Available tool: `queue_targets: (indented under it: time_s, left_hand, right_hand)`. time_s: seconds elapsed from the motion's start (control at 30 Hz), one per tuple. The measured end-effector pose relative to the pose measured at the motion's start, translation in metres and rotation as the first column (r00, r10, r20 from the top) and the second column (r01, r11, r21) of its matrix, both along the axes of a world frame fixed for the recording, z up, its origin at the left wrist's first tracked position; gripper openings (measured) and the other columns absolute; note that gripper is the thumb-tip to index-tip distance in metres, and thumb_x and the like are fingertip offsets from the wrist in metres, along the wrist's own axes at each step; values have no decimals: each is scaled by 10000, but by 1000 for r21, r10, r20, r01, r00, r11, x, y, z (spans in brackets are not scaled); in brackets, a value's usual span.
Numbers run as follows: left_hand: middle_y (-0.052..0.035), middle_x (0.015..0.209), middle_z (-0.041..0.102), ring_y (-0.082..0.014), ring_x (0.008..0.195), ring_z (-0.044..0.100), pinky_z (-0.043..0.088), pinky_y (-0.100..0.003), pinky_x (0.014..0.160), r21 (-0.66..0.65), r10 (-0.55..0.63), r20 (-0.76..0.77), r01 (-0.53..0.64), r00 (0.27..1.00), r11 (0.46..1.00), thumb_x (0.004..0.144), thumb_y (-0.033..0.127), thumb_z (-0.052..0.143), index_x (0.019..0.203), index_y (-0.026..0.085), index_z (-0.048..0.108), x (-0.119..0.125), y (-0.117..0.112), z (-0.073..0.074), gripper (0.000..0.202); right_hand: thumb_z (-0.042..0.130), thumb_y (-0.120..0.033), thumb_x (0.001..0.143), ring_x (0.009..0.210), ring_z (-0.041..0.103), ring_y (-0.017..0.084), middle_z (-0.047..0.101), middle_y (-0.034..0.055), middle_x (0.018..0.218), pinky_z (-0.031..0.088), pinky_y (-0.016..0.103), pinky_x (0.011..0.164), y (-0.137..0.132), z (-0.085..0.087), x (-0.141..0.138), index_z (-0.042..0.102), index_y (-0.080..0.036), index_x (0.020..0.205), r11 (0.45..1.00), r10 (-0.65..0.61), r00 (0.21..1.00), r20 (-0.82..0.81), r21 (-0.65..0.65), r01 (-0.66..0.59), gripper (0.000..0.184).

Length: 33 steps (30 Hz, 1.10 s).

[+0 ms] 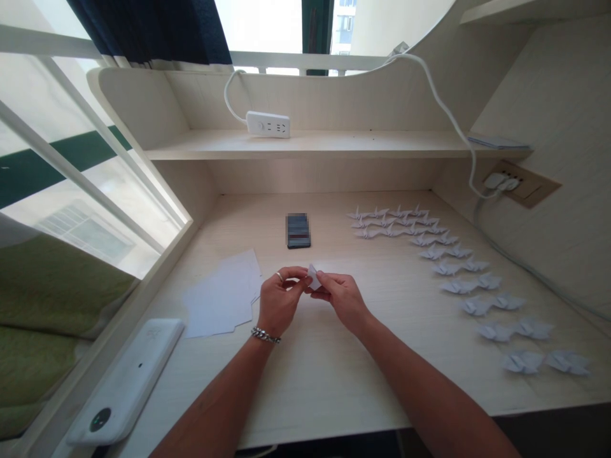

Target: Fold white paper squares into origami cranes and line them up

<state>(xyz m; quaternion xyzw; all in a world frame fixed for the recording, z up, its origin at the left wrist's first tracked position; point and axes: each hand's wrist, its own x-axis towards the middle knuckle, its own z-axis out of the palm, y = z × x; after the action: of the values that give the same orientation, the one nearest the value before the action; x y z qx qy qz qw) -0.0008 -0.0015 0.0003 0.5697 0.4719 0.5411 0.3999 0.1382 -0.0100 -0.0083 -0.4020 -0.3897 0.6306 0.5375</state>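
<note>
Both my hands meet over the middle of the pale wooden desk (334,375). My left hand (279,299), with a ring and a chain bracelet, and my right hand (341,296) pinch a small folded piece of white paper (314,277) between their fingertips. A loose stack of white paper sheets (224,296) lies just left of my left hand. Several folded white paper cranes (458,283) lie in rows to the right.
A dark phone (298,230) lies beyond my hands. A white flat device (126,385) sits on the left ledge. A white power strip (268,124) rests on the shelf, its cable running to a wall socket (518,183) at right.
</note>
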Motion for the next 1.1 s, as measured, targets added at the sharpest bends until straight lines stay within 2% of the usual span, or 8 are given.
queue_targets:
  time_s: [0.13, 0.3, 0.47, 0.63, 0.77, 0.93, 1.1]
  left_hand:
    - [-70, 955, 707, -194, 826, 677, 563, -303, 722, 78, -50, -95, 58, 994, 995, 749, 281, 704, 822, 190, 715, -2, -1, 1, 117]
    - [-66, 943, 707, -183, 834, 662, 543, -311, 759, 235, -50, -248, 111, 967, 966, 792, 221, 652, 807, 220, 720, -5, -2, 5, 69]
    - [-81, 998, 695, -194, 907, 651, 514, -336, 828, 336, -59, -414, 212, 908, 917, 817, 200, 631, 809, 237, 723, -8, -2, 7, 99]
    - [-86, 1087, 656, -206, 982, 630, 520, -333, 817, 370, -79, -518, 306, 852, 877, 827, 202, 615, 765, 250, 726, -12, 0, 7, 136]
    - [-81, 1072, 643, -198, 970, 625, 523, -325, 811, 388, -62, -575, 339, 816, 857, 841, 201, 594, 763, 254, 729, -12, 1, 5, 165]
    - [-77, 1050, 645, -189, 966, 625, 510, -326, 840, 387, -28, -569, 297, 822, 873, 847, 191, 589, 809, 238, 705, -11, 1, 3, 130]
    - [-72, 1032, 656, -185, 946, 634, 504, -329, 843, 390, -24, -541, 276, 841, 878, 848, 176, 587, 828, 223, 683, -12, 2, 3, 108]
  right_hand:
    - [715, -483, 716, 745, 672, 183, 704, 67, 748, 559, 342, 752, -1, 3, 1, 737, -129, 764, 999, -8, 999, -46, -33, 6, 357]
    - [749, -457, 676, 719, 660, 167, 699, 54, 750, 577, 347, 746, -1, 11, 7, 728, -135, 799, 996, 42, 998, -41, -73, -45, 345]
    - [750, -458, 656, 624, 628, 145, 653, 27, 646, 589, 336, 667, 2, 12, 10, 695, -135, 737, 992, -42, 999, 6, -118, 42, 337]
    - [705, -483, 688, 592, 629, 150, 645, 21, 645, 591, 341, 614, 3, 12, 10, 662, -141, 740, 983, -143, 989, 39, -113, 147, 349]
    - [704, -490, 680, 575, 629, 152, 644, 17, 629, 583, 333, 590, 4, 10, 9, 640, -140, 736, 974, -185, 982, 33, -128, 188, 360]
    - [724, -473, 662, 619, 637, 147, 666, 12, 673, 572, 317, 636, 4, 10, 10, 654, -151, 771, 984, -132, 991, 5, -118, 132, 348]
    - [787, -354, 609, 723, 661, 164, 712, 31, 776, 552, 318, 726, 1, 12, 10, 685, -159, 844, 999, -21, 999, -37, -47, 19, 322]
